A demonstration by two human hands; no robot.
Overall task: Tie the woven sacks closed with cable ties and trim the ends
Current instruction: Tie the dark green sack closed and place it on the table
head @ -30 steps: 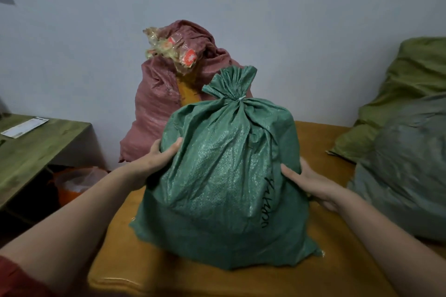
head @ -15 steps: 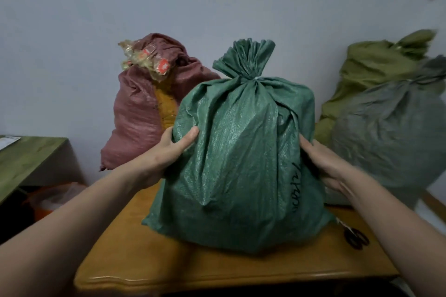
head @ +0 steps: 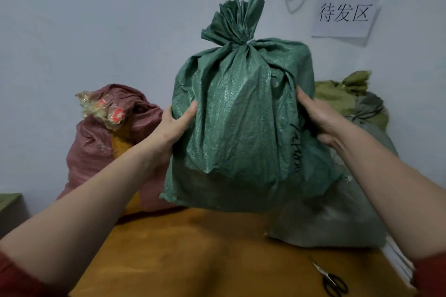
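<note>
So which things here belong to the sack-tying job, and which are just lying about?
Job: green sack, gripped by left hand and right hand; open red sack; scissors; grey sack; olive sack.
Lying about: paper sign; wall cable.

Dark green woven sack (head: 236, 128), upright at centre, neck gathered shut, black writing down its 3 o'clock side; left hand (head: 173, 125) and right hand (head: 318, 118) grip its flanks. Pink sack (head: 96, 147) at 9 o'clock gapes open. Grey sack (head: 325, 219) at 4 and olive sack (head: 337, 94) at 3 have bunched necks. Scissors (head: 328, 278) lie at 5.

Left hand (head: 173, 125) and right hand (head: 321, 120) grip the green sack (head: 236, 116); scissors (head: 331, 281) lie on the table (head: 193, 260).
</note>
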